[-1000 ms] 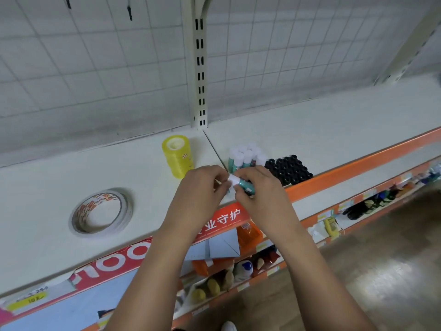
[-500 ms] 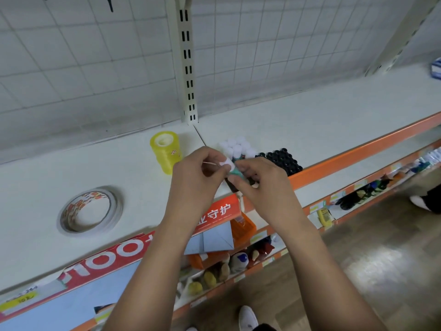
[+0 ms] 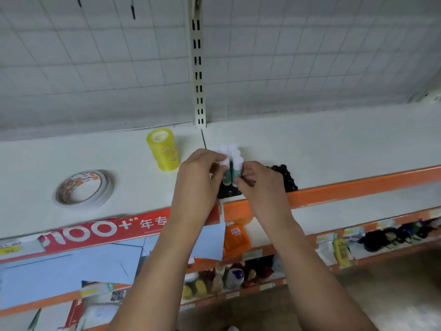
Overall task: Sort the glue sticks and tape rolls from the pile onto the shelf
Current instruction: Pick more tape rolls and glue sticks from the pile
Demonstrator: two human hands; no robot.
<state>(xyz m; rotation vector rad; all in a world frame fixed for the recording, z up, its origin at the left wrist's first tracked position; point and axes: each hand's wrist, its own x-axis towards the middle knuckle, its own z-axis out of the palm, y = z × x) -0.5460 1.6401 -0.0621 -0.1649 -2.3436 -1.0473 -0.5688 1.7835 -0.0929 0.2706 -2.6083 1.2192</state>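
Both hands meet at a cluster of upright white-capped teal glue sticks [image 3: 228, 150] on the white shelf [image 3: 334, 144]. My left hand [image 3: 199, 172] pinches one teal glue stick [image 3: 226, 174] at its white cap. My right hand [image 3: 259, 181] grips another teal glue stick [image 3: 237, 169] right beside it. A block of black-capped sticks [image 3: 285, 177] stands to the right, partly hidden by my right hand. A stack of yellow tape rolls [image 3: 163, 149] stands left of the hands. A flat white tape roll [image 3: 83, 189] lies further left.
The shelf's orange front edge [image 3: 358, 187] runs right; a red banner [image 3: 100, 231] covers it on the left. Lower shelves hold small bottles [image 3: 229, 278] and packets. A slotted upright post [image 3: 198, 68] rises behind the glue sticks against the wire-grid back wall.
Both hands have moved forward from in front of the shelf edge to the glue-stick cluster. The stick held sideways between them is now upright; each hand now holds one.
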